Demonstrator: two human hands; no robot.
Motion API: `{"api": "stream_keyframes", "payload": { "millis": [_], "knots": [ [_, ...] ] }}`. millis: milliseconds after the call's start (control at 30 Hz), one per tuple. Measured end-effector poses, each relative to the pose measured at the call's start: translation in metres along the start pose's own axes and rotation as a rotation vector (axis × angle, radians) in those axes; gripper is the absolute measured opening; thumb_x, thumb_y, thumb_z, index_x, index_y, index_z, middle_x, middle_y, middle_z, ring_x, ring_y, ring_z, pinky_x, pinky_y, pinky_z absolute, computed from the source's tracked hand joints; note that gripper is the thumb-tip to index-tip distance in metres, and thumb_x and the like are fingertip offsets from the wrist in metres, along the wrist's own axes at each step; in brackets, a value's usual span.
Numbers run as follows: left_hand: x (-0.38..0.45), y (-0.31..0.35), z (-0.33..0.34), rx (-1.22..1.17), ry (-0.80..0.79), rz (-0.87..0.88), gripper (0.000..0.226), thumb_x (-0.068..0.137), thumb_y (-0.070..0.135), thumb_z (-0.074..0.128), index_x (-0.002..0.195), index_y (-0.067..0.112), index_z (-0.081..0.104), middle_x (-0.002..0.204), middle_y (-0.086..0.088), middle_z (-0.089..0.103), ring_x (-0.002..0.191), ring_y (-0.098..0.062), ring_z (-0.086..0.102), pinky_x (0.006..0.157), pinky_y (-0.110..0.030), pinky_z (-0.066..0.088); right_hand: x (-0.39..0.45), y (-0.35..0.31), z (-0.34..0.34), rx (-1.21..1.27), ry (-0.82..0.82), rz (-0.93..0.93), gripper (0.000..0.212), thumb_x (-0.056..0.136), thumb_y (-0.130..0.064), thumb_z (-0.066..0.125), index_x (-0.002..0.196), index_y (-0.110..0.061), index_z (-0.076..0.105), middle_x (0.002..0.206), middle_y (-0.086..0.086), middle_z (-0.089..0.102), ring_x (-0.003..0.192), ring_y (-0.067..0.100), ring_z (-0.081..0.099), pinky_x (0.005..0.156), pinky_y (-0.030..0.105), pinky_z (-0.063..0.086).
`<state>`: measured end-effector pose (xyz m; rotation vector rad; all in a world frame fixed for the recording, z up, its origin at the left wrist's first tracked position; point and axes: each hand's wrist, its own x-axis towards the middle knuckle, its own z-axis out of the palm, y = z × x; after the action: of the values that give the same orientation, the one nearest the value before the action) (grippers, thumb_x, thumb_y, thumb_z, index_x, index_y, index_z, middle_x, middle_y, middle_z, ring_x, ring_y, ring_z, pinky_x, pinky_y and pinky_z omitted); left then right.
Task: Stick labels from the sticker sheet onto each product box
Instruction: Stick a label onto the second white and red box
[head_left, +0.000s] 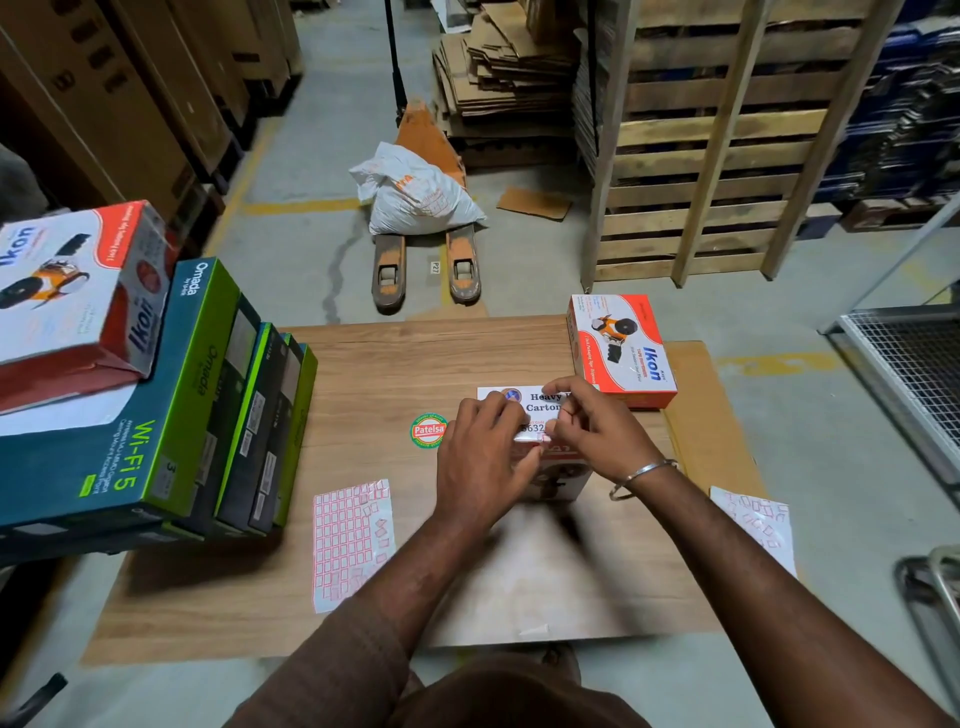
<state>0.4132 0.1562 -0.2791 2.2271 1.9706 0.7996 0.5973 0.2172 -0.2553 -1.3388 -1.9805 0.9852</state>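
Observation:
A small white and red product box (558, 475) lies on the wooden table (395, 364) in front of me, mostly covered by my hands. My left hand (480, 462) rests on its left side with fingers curled at its top edge. My right hand (592, 428) pinches something small at the box's top edge; whether it is a label I cannot tell. A sticker sheet (349, 540) with pink-edged labels lies left of my arms. Another used sheet (758, 519) lies at the right. A white printed card (519, 397) shows behind my hands.
An Ikon box (621, 349) stands at the table's far right. A stack of teal and green Omada boxes (156, 415) with an Ikon box (72, 296) on top fills the left. A round Patelsa sticker (428, 430) is on the table. Beyond are a pallet jack (426, 270) and wooden pallets (717, 156).

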Motion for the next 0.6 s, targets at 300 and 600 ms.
{"api": "stream_keyframes", "payload": {
  "millis": [300,600],
  "knots": [
    [-0.001,0.000,-0.006,0.023,-0.029,0.011,0.035,0.076,0.038,0.073,0.106,0.026,0.058,0.115,0.011,0.054,0.103,-0.023,0.049,0.070,-0.039,0.048,-0.009,0.001,0.004,-0.233,0.003,-0.212,0.054,0.072,-0.017,0.075,0.124,-0.016,0.063,0.085,-0.010,0.049,0.080,0.006,0.043,0.075,0.010,0.033],
    [-0.002,0.001,-0.005,0.035,-0.031,0.008,0.033,0.078,0.036,0.074,0.106,0.025,0.059,0.115,0.010,0.055,0.103,-0.023,0.049,0.071,-0.040,0.048,-0.008,0.004,0.000,-0.124,-0.004,-0.153,0.053,0.075,-0.015,0.081,0.124,-0.019,0.061,0.079,-0.005,0.053,0.070,0.007,0.048,0.064,0.020,0.037]
  ]
}}
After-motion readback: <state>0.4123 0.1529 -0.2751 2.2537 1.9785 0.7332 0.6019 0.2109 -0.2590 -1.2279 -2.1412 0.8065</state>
